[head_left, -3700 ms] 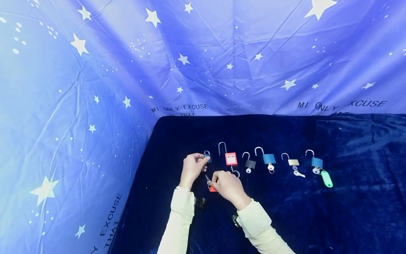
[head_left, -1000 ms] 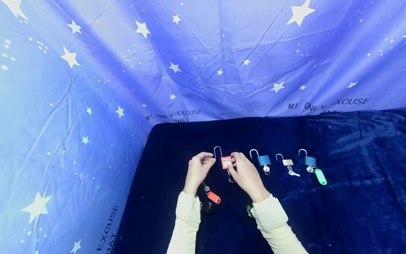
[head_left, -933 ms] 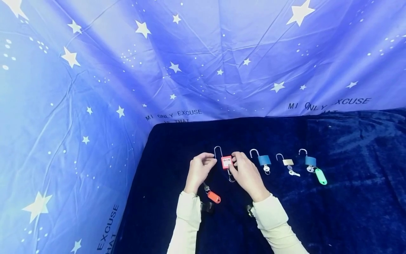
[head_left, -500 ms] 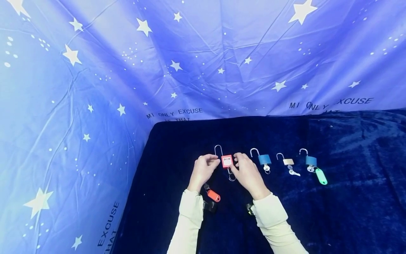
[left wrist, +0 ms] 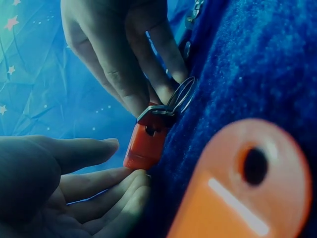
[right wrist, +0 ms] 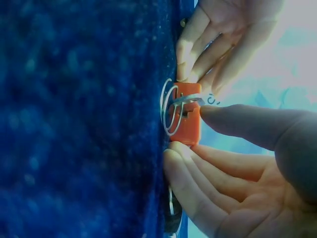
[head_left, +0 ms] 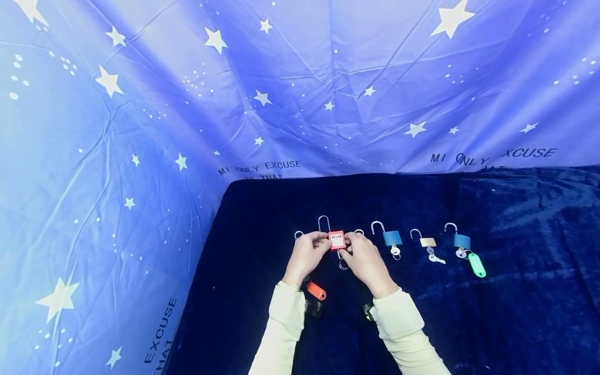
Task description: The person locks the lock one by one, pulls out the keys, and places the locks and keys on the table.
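Note:
A red padlock (head_left: pixel 337 240) with a white label and a raised, open shackle lies between the two hands on the dark blue cloth. My left hand (head_left: pixel 307 255) touches its left side with nearly straight fingertips; in the left wrist view, the thumb stands off from it. On the other side my right hand (head_left: pixel 367 260) pinches the padlock, with the thumb at the lower front edge and fingers along the side, as the right wrist view shows. A key with split rings (right wrist: pixel 171 109) hangs from its bottom. Behind the left hand, only the shackle (head_left: pixel 298 234) of a small padlock shows.
Another shackle (head_left: pixel 359 231) peeks out behind the right hand. To the right lie a blue padlock (head_left: pixel 392 238), a brass one (head_left: pixel 428 242) and a second blue one (head_left: pixel 462 241) with a green tag (head_left: pixel 477 265). An orange key tag (head_left: pixel 316 290) lies by the left wrist.
Earlier my left hand held the small blue padlock and my right hand the orange tag, now lying on the cloth. Over the last second the left hand has moved right to touch the red padlock.

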The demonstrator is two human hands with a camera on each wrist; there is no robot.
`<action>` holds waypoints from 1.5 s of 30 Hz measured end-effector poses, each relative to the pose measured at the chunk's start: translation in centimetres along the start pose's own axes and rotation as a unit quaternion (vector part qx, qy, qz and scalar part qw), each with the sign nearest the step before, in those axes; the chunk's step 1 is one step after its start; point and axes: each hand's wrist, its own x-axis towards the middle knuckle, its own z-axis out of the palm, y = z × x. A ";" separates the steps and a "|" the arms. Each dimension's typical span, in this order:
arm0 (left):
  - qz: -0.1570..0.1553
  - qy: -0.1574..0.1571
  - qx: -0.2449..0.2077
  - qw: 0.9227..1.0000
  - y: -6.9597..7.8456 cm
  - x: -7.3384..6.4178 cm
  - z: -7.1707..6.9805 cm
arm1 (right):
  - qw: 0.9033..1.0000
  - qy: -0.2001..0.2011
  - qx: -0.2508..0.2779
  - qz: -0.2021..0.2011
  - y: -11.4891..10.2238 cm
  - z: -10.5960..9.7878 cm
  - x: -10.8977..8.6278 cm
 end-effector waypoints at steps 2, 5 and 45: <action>0.002 0.002 0.005 1.000 0.0 0.0 0.1 | 1.000 -0.001 -0.005 0.002 0.0 0.1 0.0; 0.006 0.003 0.007 1.000 0.0 0.1 0.3 | 1.000 -0.002 -0.012 0.007 0.0 0.2 0.0; -0.013 0.042 -0.138 0.989 0.0 0.3 1.5 | 0.998 0.042 0.035 0.007 0.1 -0.2 0.3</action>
